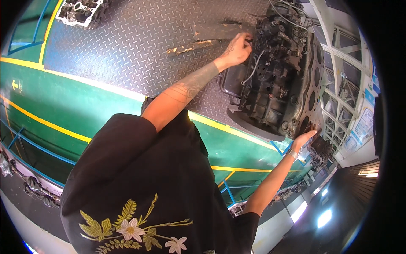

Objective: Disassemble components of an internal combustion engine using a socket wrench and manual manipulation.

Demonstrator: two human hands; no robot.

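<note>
A large dark, oily engine block [270, 80] stands on the metal workbench, its row of round bores facing right. Against its left side is my left hand [240, 50], the fingers curled in and closed; whatever they hold is hidden. My right hand [305, 139] rests at the block's near right corner, below the bores, with its fingers stretched out along the edge. A thin pale pipe [255, 67] runs down the left side of the block. At its near end sits a thick round flywheel-like disc [251, 123].
Worn wooden boards [220, 32] lie left of the block on the diamond-plate bench top [139, 46]. A cylinder head [80, 12] sits at the far left. Green panels with yellow edging [84, 97] front the bench. A dark oil pan [234, 80] lies beside the block.
</note>
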